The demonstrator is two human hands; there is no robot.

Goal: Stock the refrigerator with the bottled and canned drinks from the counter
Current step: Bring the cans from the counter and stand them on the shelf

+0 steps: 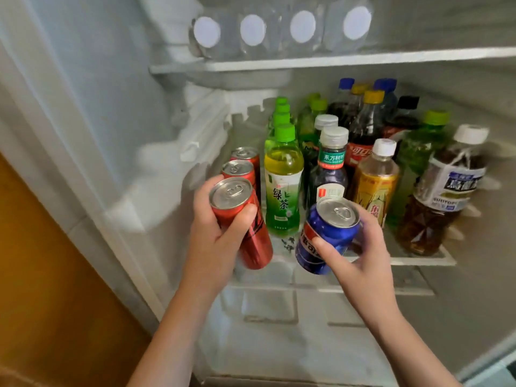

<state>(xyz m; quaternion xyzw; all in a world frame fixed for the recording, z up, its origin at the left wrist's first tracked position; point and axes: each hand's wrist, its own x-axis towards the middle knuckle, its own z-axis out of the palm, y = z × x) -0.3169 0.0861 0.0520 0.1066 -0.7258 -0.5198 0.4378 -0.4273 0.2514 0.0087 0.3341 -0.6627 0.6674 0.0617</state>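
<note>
My left hand (216,233) grips a tall red can (245,230), tilted, just in front of two red cans (242,167) that stand at the left of the fridge's middle shelf (418,261). My right hand (360,255) grips a blue can (324,238) by its lower side, tilted, in front of the shelf's edge. Behind the cans stand a green tea bottle (283,180), a dark bottle with a grey cap (331,169), a yellow-labelled bottle (375,182) and cola bottles (363,129).
A brown tea bottle (441,196) and green bottles (418,152) fill the shelf's right side. On the upper shelf (307,62) lie water bottles with white caps (303,26). The fridge's left wall (111,121) is close to my left hand. A lower compartment (279,317) sits below.
</note>
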